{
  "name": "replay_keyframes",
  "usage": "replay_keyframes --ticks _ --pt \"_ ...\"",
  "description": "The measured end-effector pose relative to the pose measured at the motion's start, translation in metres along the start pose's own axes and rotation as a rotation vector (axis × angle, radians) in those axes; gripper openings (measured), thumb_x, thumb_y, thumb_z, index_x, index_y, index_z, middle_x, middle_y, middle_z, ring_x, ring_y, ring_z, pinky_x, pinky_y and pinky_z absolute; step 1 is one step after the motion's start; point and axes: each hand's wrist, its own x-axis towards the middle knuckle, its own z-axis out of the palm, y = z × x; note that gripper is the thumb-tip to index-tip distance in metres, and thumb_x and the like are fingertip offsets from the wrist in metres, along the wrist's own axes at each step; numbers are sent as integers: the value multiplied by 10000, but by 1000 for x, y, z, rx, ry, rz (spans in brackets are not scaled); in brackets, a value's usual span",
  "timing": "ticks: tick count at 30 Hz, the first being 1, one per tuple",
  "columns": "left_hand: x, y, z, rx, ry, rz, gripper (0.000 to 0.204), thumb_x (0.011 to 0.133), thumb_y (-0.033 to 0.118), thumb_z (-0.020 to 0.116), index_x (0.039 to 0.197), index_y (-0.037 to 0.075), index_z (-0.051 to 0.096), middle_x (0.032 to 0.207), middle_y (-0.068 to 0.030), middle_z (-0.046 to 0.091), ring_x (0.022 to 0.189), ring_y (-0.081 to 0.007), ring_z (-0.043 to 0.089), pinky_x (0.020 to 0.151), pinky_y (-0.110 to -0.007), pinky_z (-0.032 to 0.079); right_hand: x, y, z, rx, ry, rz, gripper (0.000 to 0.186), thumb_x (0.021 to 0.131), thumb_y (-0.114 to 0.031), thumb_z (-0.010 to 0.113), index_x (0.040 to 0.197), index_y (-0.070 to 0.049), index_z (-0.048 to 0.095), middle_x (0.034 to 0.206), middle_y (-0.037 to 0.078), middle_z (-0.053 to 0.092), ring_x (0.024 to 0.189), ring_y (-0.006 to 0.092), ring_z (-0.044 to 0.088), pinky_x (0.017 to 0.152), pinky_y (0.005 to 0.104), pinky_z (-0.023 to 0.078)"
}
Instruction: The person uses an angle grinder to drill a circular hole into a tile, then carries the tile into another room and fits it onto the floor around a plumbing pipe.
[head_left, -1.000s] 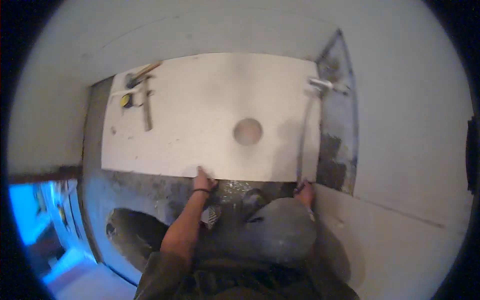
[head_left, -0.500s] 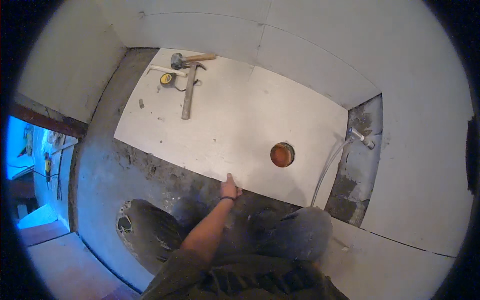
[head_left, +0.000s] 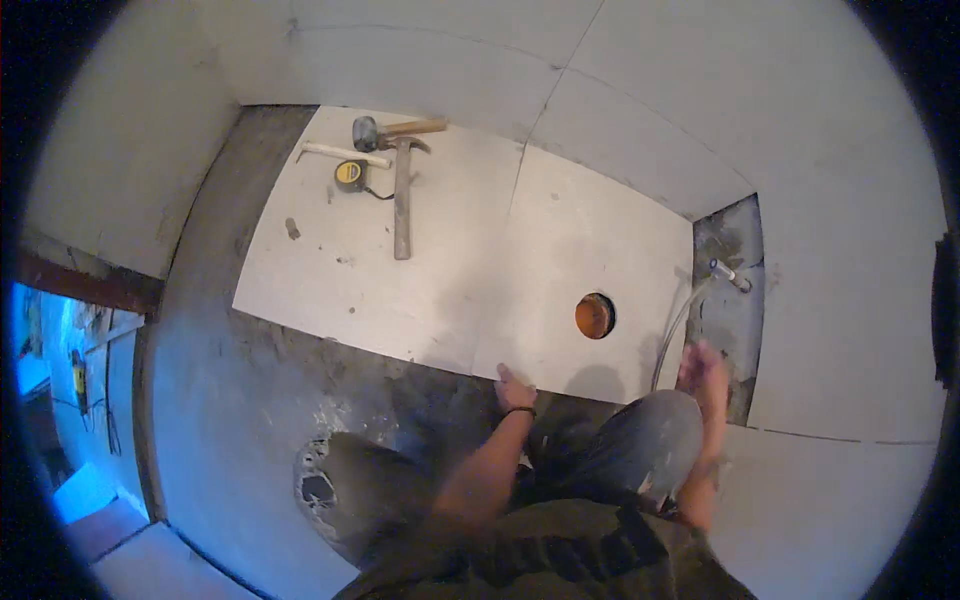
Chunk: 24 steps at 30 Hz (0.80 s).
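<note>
My left hand point(head_left: 515, 389) is at the near edge of the white floor tile point(head_left: 555, 245) with a round hole. Its thumb lies on top, and the other fingers curl at the edge, partly hidden. My right hand point(head_left: 706, 378) is raised beside my right knee, near the flexible hose point(head_left: 673, 335) and the wall gap. Its fingers are smeared, and I cannot tell whether they hold anything. An orange-brown pipe opening point(head_left: 596, 316) shows through the tile's hole.
On the left tile point(head_left: 300, 265) lie a claw hammer point(head_left: 402, 205), a mallet point(head_left: 366, 133), a yellow-black tape measure point(head_left: 350, 176) and a thin pale-handled tool point(head_left: 345, 154). A water valve point(head_left: 722, 270) juts from the bare wall strip. Rough cement point(head_left: 240, 390) borders the tiles.
My right hand has come into view beside the right knee. My left hand stays at the tile's near edge. The view has shifted, and the seam between the tiles shows more clearly.
</note>
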Motion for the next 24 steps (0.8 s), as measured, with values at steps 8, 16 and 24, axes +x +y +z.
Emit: replay_keyframes --ticks 8,16,24 --pt "165 -7 -32 99 52 305 905 840 272 794 1509 47 227 1300 -202 579 1111 -363 624 936 -443 534 -46 -228 187 -452 -322 -472 451 957 -393 641 1284 -83 619 1039 71 709 918 175 657 767 311 505" --pt "31 6 -23 -166 -13 12 716 989 644 441 1236 -18 557 1062 -155 664 787 -294 616 578 -458 508 -29 68 25 -397 92 311 356 926 -324 655 1198 -96 683 1061 107 724 986 255 685 838 426 539" --pt "26 53 -46 -208 -41 95 683 977 672 443 1029 10 604 751 -105 585 589 -228 537 579 -446 531 -5 111 32 -592 343 -203 331 863 -298 687 1063 -35 704 1027 209 713 976 375 687 826 453 532"
